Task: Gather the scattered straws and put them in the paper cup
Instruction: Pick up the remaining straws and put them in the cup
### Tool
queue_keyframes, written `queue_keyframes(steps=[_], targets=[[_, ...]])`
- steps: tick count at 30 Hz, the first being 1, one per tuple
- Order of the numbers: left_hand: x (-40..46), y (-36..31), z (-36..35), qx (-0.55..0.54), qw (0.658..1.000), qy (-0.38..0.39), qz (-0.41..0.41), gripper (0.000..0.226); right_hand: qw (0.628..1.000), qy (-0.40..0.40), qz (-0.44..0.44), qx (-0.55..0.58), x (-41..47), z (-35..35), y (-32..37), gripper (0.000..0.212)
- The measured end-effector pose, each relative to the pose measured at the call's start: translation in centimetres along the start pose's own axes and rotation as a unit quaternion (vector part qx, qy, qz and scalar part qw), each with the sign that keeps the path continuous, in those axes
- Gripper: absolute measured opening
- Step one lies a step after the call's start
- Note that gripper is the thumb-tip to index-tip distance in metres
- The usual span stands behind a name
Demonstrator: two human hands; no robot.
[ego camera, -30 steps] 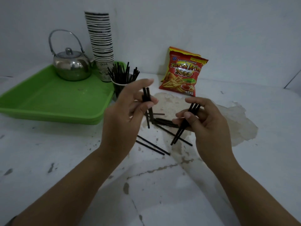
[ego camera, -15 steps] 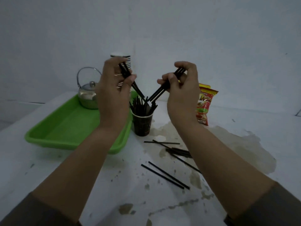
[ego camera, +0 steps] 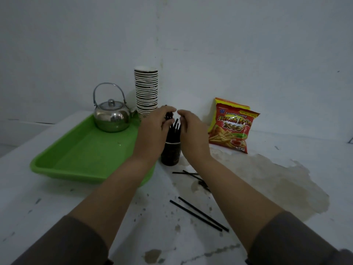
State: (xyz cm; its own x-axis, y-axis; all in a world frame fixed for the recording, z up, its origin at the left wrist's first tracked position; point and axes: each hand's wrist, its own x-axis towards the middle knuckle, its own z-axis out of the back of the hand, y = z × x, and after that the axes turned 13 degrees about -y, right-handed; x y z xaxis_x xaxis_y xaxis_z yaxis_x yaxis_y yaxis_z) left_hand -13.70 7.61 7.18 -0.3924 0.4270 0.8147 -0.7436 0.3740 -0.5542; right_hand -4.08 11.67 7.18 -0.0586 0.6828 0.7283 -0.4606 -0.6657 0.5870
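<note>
Looks like a basic drinks/snack corner, maybe a small stall or pantry: stained white worktop (ego camera: 267, 178) against bare wall, steel kettle (ego camera: 111, 117) on green tray (ego camera: 76, 155), stack of paper cups (ego camera: 146, 88), French fries snack packets (ego camera: 232, 127).

- Paper cup (ego camera: 170, 154): dark, upright at the centre of the frame, its lower wall showing between the two wrists.
- Straws in the cup (ego camera: 174, 131): thin, black, bunched upright and fanning slightly above the rim.
- Pair of loose straws (ego camera: 198, 214): lying side by side, diagonal, lower centre of the frame.
- Other loose straws (ego camera: 188, 173): crossed in a small cluster just below and right of the cup, partly hidden by the forearm.
</note>
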Motion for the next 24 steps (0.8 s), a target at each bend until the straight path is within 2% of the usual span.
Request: queue_keyframes(steps=[3, 5, 10, 13, 16, 20, 24], targets=[[-0.8, 0.4, 0.0, 0.055, 0.998, 0.017, -0.036, 0.016, 0.994, 0.082, 0.033, -0.061, -0.5, 0.1, -0.5, 0.036], [-1.0, 0.6, 0.2, 0.100, 0.993, 0.022, -0.065, 0.015, 0.991, 0.107, 0.030, -0.072, -0.6, 0.3, -1.1, 0.037], [-1.2, 0.7, 0.6, 0.166, 0.977, 0.042, -0.125, 0.029, 0.997, 0.077, -0.013, -0.021, -0.9, 2.0, -1.5, 0.036], [-1.5, 0.1, 1.1, 0.166, 0.978, 0.061, -0.111, 0.048, 0.998, 0.057, -0.037, 0.006, -1.5, 3.9, -1.4, 0.033], [-1.9, -1.1, 1.6, 0.153, 0.983, 0.048, -0.086, 0.053, 0.997, 0.045, -0.066, 0.021, -2.9, 6.5, -1.7, 0.029], [-3.9, -3.8, 2.0, 0.123, 0.984, 0.010, -0.132, 0.034, 0.995, 0.047, -0.087, -0.012, -5.7, 9.8, -2.9, 0.022], [-6.7, -5.1, 1.0, 0.068, 0.979, 0.091, -0.170, 0.023, 0.990, 0.088, -0.084, -0.076, -8.4, 12.1, -4.9, 0.019]])
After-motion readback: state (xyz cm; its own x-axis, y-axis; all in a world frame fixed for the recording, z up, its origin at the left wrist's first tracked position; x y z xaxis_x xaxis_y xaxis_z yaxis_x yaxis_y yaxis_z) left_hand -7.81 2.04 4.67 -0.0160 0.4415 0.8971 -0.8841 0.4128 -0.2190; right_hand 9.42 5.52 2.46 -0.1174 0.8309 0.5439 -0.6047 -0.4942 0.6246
